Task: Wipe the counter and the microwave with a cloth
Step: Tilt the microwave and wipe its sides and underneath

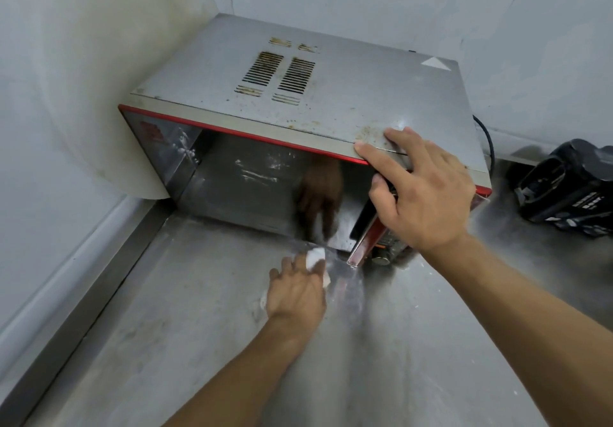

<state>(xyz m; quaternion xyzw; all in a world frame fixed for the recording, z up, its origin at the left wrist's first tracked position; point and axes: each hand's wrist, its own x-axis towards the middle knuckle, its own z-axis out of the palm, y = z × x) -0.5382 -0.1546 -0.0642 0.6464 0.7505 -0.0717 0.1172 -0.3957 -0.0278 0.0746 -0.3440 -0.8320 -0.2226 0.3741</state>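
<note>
A silver microwave [331, 94] with red trim and a dark mirrored door stands in the corner on a steel counter [199, 343]. Its top is speckled with brown stains near the front edge. My left hand [297, 289] grips a small white cloth [315, 257] and holds it on the counter right at the foot of the microwave door. My right hand [421, 191] rests on the microwave's top front right corner, fingers spread flat over the top and thumb down over the door edge. White smears show on the door glass.
White tiled walls close in the back and left. A white curved sheet [99, 78] leans against the left wall beside the microwave. A black device [570, 187] lies on the counter at the right, with a black cable [486, 138] behind the microwave.
</note>
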